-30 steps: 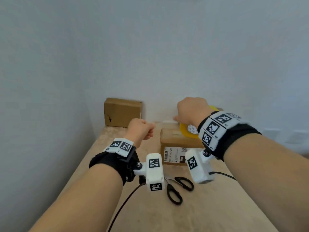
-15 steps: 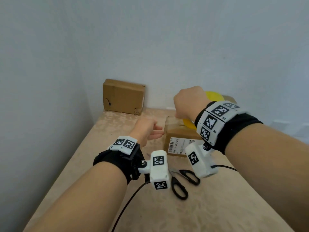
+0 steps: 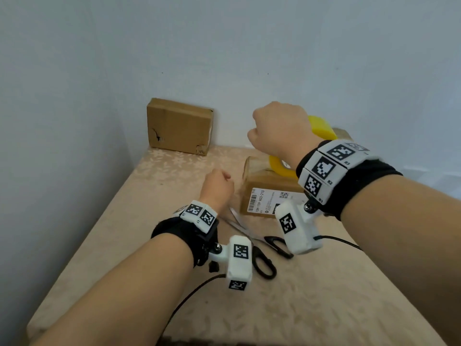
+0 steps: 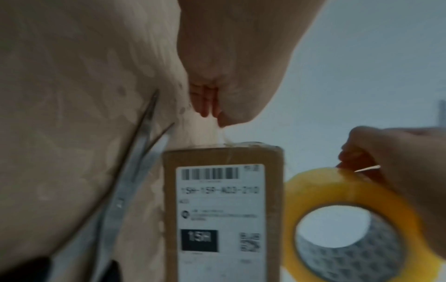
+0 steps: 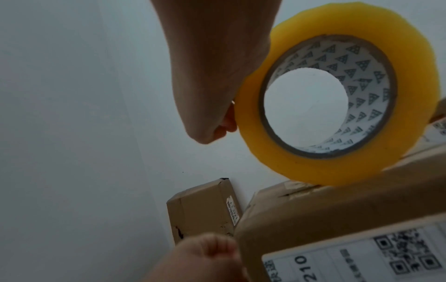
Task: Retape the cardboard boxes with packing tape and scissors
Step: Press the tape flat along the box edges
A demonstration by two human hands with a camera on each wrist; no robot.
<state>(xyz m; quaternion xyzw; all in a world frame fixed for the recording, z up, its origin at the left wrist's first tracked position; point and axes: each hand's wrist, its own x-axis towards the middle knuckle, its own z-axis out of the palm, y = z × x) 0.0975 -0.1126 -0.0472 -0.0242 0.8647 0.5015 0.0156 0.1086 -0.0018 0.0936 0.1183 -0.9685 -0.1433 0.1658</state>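
A small cardboard box [image 3: 268, 182] with a white shipping label lies mid-table. My right hand [image 3: 277, 131] grips a yellow packing tape roll [image 3: 321, 126] and holds it on edge just above the box top. In the right wrist view the roll [image 5: 337, 167] nearly touches the box [image 5: 337, 213]. A clear strip of tape [image 3: 252, 166] runs from the roll over the box's left end. My left hand [image 3: 219, 182], left of the box, pinches that strip's free end [image 4: 212, 131] between thumb and fingers [image 4: 205, 106]. Black-handled scissors [image 3: 262, 255] lie slightly apart in front of the box.
A second cardboard box [image 3: 179, 126] leans against the back wall at the left. Another box [image 3: 343, 133] shows partly behind the roll. Walls close the table [image 3: 149, 196] at the left and back. Wrist-camera cables trail over the near part.
My right hand has lifted the tape roll up from the box top. My left hand has dropped lower beside the box's left end, drawing the tape down.
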